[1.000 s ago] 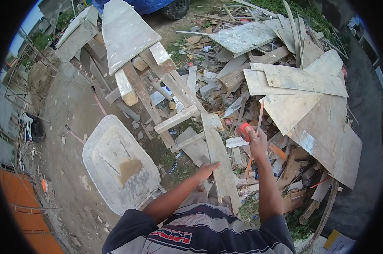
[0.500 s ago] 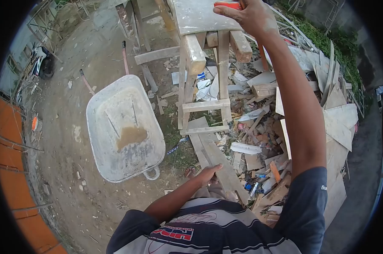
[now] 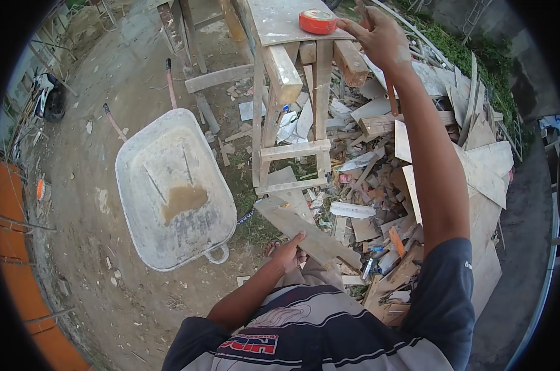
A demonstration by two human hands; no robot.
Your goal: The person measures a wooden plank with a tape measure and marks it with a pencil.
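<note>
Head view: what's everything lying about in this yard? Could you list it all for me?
trestle: one, bare wood, top centre
tape: one, red, round, on top of the trestle
wheelbarrow: one, grey-white, brown puddle inside, on the dirt at left
plank: one, pale wood, in the left hand's grip
scrap boards: many, pale wood, heaped at right
motorbike: one, dark, far left
left hand: on the plank's near edge
right hand: raised beside the tape
</note>
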